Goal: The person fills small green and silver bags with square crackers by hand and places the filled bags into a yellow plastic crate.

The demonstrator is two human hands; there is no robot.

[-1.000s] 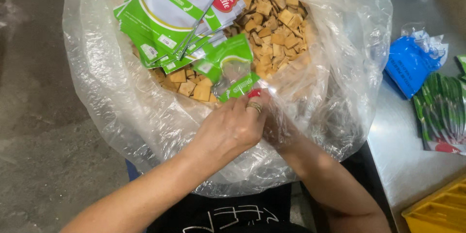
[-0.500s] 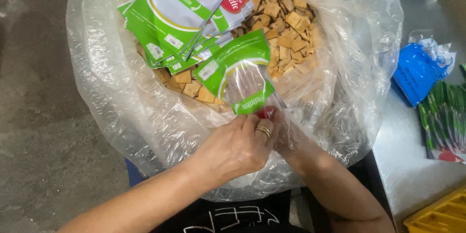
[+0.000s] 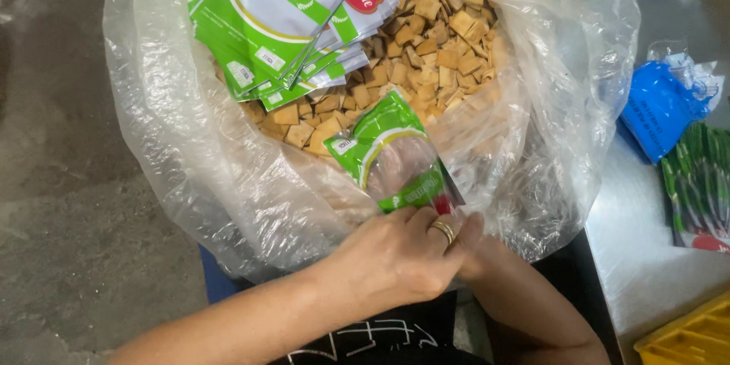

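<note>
A green and white pouch (image 3: 395,156) with a clear window stands tilted over the near edge of a heap of square tan crackers (image 3: 433,30). My left hand (image 3: 395,258), with a ring on one finger, is closed on the pouch's lower end. My right hand (image 3: 480,252) lies under the left and is mostly hidden; it meets the same end of the pouch. The crackers fill a big clear plastic bag (image 3: 175,152). A fanned stack of empty pouches (image 3: 281,23) of the same kind rests on the crackers at the far left.
To the right is a metal table (image 3: 646,258) with a blue plastic packet (image 3: 661,110), a bundle of green packets (image 3: 699,182) and the corner of a yellow crate (image 3: 684,334). Grey concrete floor (image 3: 68,182) lies to the left.
The pouch has come up out of the crackers and moved toward me. Both hands have drawn back to the bag's near edge, still closed on its lower end.
</note>
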